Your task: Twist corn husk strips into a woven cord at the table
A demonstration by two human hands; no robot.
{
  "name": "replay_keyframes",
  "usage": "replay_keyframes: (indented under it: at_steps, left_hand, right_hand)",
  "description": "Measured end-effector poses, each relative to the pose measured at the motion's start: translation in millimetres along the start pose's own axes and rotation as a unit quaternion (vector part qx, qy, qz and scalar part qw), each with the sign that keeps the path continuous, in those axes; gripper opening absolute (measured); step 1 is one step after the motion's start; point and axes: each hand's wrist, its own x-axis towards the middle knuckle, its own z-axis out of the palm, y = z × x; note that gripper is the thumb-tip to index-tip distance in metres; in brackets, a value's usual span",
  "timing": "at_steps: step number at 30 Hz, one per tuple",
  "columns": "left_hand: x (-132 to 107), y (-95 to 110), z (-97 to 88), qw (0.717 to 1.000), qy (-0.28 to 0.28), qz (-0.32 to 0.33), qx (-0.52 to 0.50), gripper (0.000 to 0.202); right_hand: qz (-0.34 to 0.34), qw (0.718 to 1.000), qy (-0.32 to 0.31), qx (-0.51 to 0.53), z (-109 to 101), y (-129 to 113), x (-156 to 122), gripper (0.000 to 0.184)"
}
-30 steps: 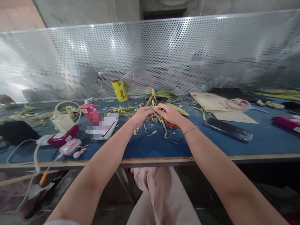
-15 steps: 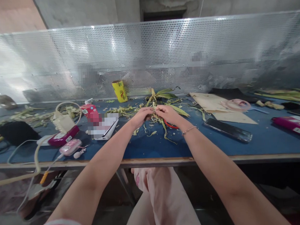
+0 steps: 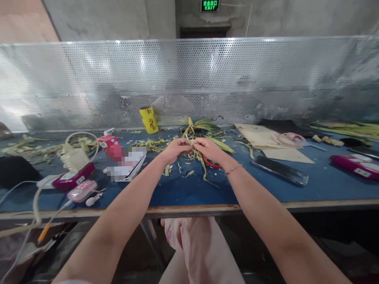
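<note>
Over the middle of the blue table, my left hand [image 3: 177,148] and my right hand [image 3: 207,149] meet with fingers pinched. Between their fingertips is a pale green plant strip [image 3: 190,140], mostly hidden by the fingers. Just beyond lies a leafy green stalk [image 3: 204,124] with long narrow leaves. Under my right hand a red curved loop [image 3: 211,162] shows in part; I cannot tell what it belongs to. Plant scraps [image 3: 187,174] are scattered below and around both hands.
Left of my hands are a phone on a stand [image 3: 130,165], a pink carton [image 3: 111,147] and a magenta device [image 3: 74,176] with cables. A yellow cup [image 3: 149,120] stands by the perforated screen [image 3: 199,63]. Rightward lie a dark phone [image 3: 280,170], brown cardboard [image 3: 257,135] and another magenta device [image 3: 360,167].
The view has tilted up a little, bringing the exit sign fully into sight. Both hands stay together at the plant strip, with only slight finger movement.
</note>
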Motion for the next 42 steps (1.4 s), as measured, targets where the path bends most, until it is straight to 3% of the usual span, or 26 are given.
replay_keyframes:
  at_steps: [8, 11, 15, 18, 29, 36, 42]
  left_hand:
    - [-7, 3, 6.3, 0.999, -0.005, 0.038, -0.004, 0.029]
    - [-8, 3, 10.0, 0.995, 0.001, 0.087, 0.049, 0.036]
    - [-7, 3, 11.6, 0.978, 0.043, 0.136, 0.152, 0.027]
    - [-7, 2, 11.1, 0.968, 0.058, 0.146, 0.198, 0.024]
    - [-6, -1, 8.2, 0.971, 0.059, 0.142, 0.185, 0.019]
    - [-6, -1, 9.5, 0.991, 0.035, 0.102, 0.084, 0.023]
    - [-5, -1, 11.4, 0.998, 0.032, -0.026, -0.049, 0.021]
  right_hand:
    - [0.026, 0.999, 0.026, 0.025, 1, 2, -2, 0.019]
    - [0.061, 0.996, 0.039, 0.053, 1, 3, -1, 0.019]
    - [0.073, 0.995, 0.028, 0.067, 3, 2, 1, 0.022]
    - [0.075, 0.993, 0.029, 0.081, 3, 0, 0, 0.025]
    - [0.088, 0.987, 0.026, 0.131, 3, -7, -3, 0.021]
    - [0.089, 0.990, 0.032, 0.106, 3, -6, -3, 0.020]
    - [0.054, 0.997, 0.023, 0.059, 5, 0, -1, 0.020]
